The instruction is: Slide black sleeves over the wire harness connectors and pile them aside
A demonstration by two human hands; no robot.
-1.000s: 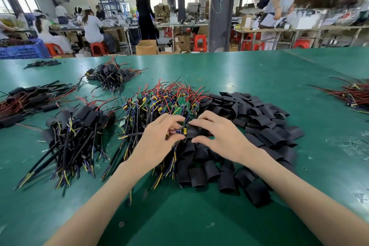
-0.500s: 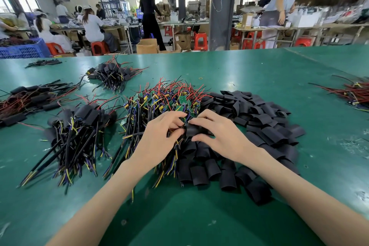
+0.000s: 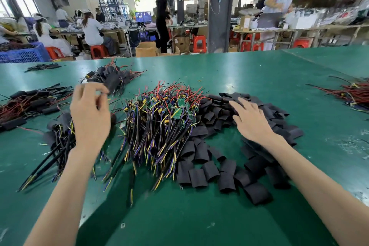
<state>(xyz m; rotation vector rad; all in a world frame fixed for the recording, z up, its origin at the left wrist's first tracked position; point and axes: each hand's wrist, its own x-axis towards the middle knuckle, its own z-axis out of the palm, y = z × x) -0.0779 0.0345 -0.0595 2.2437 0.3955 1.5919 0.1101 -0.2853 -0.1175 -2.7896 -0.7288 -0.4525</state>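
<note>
Left hand (image 3: 89, 118) swung leftward, fingers loose; blue crate (image 3: 24, 57) perhaps holds wires (image 3: 14, 46).

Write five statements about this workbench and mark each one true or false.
1. The right hand lies with spread fingers on the loose black sleeves. True.
2. The table is red. False: it is green.
3. Both hands pinch one harness together. False: they are apart, and the left hand is raised off to the left.
4. The pile of unsleeved harnesses, with green circuit boards showing, lies between the two hands. True.
5. A blue crate sits on the loose sleeves. False: it stands at the far left, beyond the table's edge.
</note>
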